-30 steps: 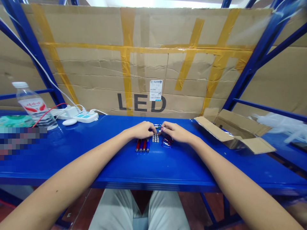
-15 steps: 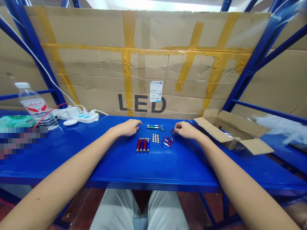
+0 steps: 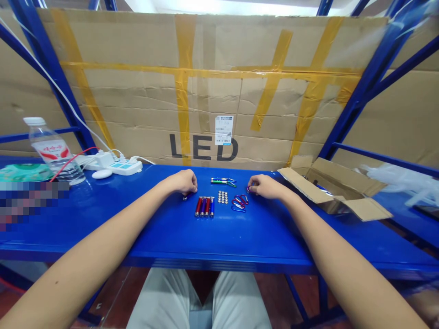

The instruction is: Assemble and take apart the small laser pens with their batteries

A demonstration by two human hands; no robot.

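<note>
Fingers of the left hand [image 3: 183, 182] curl around a small torch body [image 3: 187, 197]; the right hand [image 3: 265, 186] pinches a purple clip [image 3: 247, 188]. Between them on the blue bench [image 3: 219, 242], 4 torch bodies [image 3: 204, 206], button cells [image 3: 222, 197] and loose clips [image 3: 238, 203] await assembly. 2 clipped torches [image 3: 222, 182] look finished.

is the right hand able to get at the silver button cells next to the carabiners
Probably yes. The right hand rests beside the carabiners, and the button cells lie uncovered just past them. Only the carabiners lie between, though it seems to pinch a small purple piece.
</note>
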